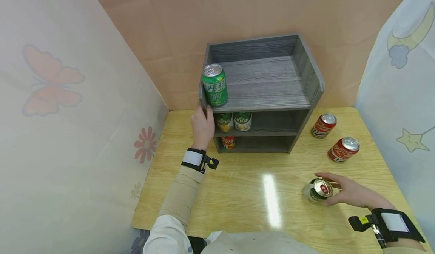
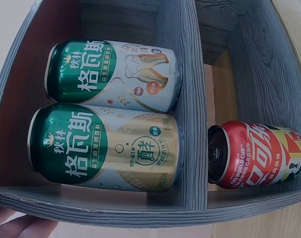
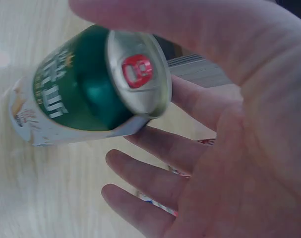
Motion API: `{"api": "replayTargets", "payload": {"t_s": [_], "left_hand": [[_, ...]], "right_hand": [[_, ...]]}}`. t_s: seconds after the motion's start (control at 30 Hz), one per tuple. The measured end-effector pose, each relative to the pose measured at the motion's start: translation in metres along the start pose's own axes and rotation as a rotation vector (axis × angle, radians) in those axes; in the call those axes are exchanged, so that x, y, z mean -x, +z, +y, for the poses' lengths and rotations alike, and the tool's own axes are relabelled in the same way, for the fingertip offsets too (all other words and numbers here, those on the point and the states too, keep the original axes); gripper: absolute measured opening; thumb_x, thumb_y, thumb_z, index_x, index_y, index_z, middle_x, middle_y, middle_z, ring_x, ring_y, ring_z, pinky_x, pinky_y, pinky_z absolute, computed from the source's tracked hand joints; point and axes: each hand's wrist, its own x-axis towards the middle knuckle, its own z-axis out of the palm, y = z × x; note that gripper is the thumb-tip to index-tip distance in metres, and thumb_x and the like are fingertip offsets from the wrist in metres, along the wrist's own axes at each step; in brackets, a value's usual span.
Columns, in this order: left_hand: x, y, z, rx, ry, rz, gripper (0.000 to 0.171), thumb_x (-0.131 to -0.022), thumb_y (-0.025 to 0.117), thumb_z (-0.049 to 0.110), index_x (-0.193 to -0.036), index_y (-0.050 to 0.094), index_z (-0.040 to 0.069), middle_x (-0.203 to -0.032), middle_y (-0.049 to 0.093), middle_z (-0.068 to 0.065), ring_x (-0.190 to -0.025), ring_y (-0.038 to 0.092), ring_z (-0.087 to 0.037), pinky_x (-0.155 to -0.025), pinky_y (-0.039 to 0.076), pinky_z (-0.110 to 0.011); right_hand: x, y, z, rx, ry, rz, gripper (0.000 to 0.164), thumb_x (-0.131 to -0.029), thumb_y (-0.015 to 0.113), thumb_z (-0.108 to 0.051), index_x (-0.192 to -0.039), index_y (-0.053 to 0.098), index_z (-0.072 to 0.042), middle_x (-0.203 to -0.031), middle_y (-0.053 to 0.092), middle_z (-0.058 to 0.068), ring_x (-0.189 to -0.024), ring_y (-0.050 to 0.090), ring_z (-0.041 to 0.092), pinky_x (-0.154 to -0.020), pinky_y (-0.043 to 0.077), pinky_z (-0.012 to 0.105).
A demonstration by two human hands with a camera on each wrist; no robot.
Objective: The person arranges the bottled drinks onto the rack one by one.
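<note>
My left hand holds the left side wall of a grey wooden shelf; in the left wrist view only its fingers show at the lower left corner. A green soda can stands at the left of the top tier. On the middle tier are a gold-and-green kvass can and a white-and-green kvass can. A red cola can stands on the bottom tier. My right hand is spread around another upright white-and-green can on the table, thumb and fingers on opposite sides.
Two red cola cans, one farther back and one nearer, stand on the table right of the shelf. Patterned cloth walls flank the wooden table, and a brown backdrop hangs behind.
</note>
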Motion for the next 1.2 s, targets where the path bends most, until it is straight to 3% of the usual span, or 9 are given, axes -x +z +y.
{"api": "replayTargets", "payload": {"t_s": [0.07,0.1,0.2,0.3,0.4,0.47,0.57,0.7,1.2], "left_hand": [[0.000,0.001,0.000,-0.003,0.002,-0.001,0.027,-0.107,0.047,0.021,-0.097,0.058,-0.001,-0.071,0.054,-0.012,-0.064,0.056,-0.029,-0.054,0.036,-0.042],[0.001,0.001,-0.001,-0.005,0.002,0.000,0.027,-0.107,0.047,0.021,-0.097,0.058,-0.001,-0.070,0.053,-0.012,-0.064,0.055,-0.029,-0.054,0.036,-0.041],[0.001,0.002,-0.001,-0.009,0.003,0.002,0.026,-0.107,0.047,0.021,-0.096,0.058,-0.001,-0.070,0.053,-0.012,-0.063,0.055,-0.028,-0.053,0.036,-0.041],[0.000,0.002,-0.001,-0.008,0.008,0.006,0.027,-0.107,0.047,0.021,-0.096,0.058,-0.001,-0.070,0.054,-0.012,-0.063,0.056,-0.028,-0.053,0.036,-0.042],[0.000,0.002,0.000,0.004,0.009,0.009,0.026,-0.107,0.047,0.020,-0.097,0.059,-0.002,-0.070,0.054,-0.013,-0.063,0.055,-0.029,-0.053,0.036,-0.042],[0.000,0.002,0.000,0.007,0.006,0.014,0.026,-0.107,0.048,0.019,-0.097,0.059,-0.002,-0.070,0.054,-0.013,-0.064,0.055,-0.029,-0.054,0.036,-0.042],[0.000,0.001,0.000,0.009,0.000,0.014,0.026,-0.107,0.047,0.019,-0.097,0.059,-0.002,-0.070,0.054,-0.013,-0.064,0.055,-0.029,-0.054,0.036,-0.042],[0.001,0.001,0.000,0.005,-0.004,0.006,0.026,-0.107,0.047,0.020,-0.099,0.059,-0.002,-0.071,0.055,-0.014,-0.064,0.056,-0.029,-0.054,0.036,-0.042],[0.000,0.001,0.001,-0.008,-0.006,0.002,0.027,-0.107,0.047,0.020,-0.105,0.060,-0.003,-0.076,0.061,-0.017,-0.070,0.062,-0.032,-0.056,0.041,-0.046]], "right_hand": [[0.001,0.003,0.005,0.000,-0.006,0.015,0.079,-0.081,0.084,-0.007,-0.150,0.044,-0.003,-0.142,0.041,0.040,-0.121,0.040,-0.008,-0.088,0.042,0.071],[0.000,0.005,0.006,-0.005,-0.013,0.024,0.080,-0.081,0.084,-0.007,-0.150,0.043,-0.004,-0.143,0.041,0.040,-0.123,0.040,-0.006,-0.087,0.041,0.071],[0.000,0.010,0.008,-0.015,-0.006,0.067,0.085,-0.078,0.085,-0.006,-0.150,0.040,0.001,-0.143,0.040,0.039,-0.129,0.047,0.025,-0.087,0.041,0.073],[-0.001,0.014,0.009,-0.045,0.017,0.097,0.089,-0.077,0.086,-0.006,-0.149,0.036,0.005,-0.146,0.036,0.039,-0.125,0.039,0.062,-0.086,0.040,0.074],[-0.002,0.018,0.011,-0.075,0.045,0.112,0.090,-0.077,0.087,-0.007,-0.150,0.035,0.004,-0.148,0.032,0.038,-0.127,0.032,0.068,-0.086,0.042,0.072],[-0.004,0.022,0.015,-0.067,0.058,0.124,0.090,-0.076,0.088,-0.007,-0.149,0.036,0.004,-0.146,0.036,0.037,-0.125,0.041,0.062,-0.085,0.047,0.064],[-0.005,0.030,0.021,-0.040,0.102,0.156,0.088,-0.075,0.090,-0.011,-0.147,0.042,0.003,-0.140,0.047,0.030,-0.118,0.056,0.034,-0.081,0.052,0.043],[-0.007,0.039,0.028,-0.051,0.139,0.198,0.083,-0.074,0.091,-0.011,-0.143,0.047,0.002,-0.130,0.057,0.022,-0.103,0.056,0.003,-0.076,0.050,0.029],[-0.006,0.048,0.031,-0.017,0.178,0.300,0.076,-0.074,0.091,-0.013,-0.137,0.050,0.000,-0.123,0.061,0.019,-0.103,0.057,0.008,-0.078,0.051,0.029]]}}
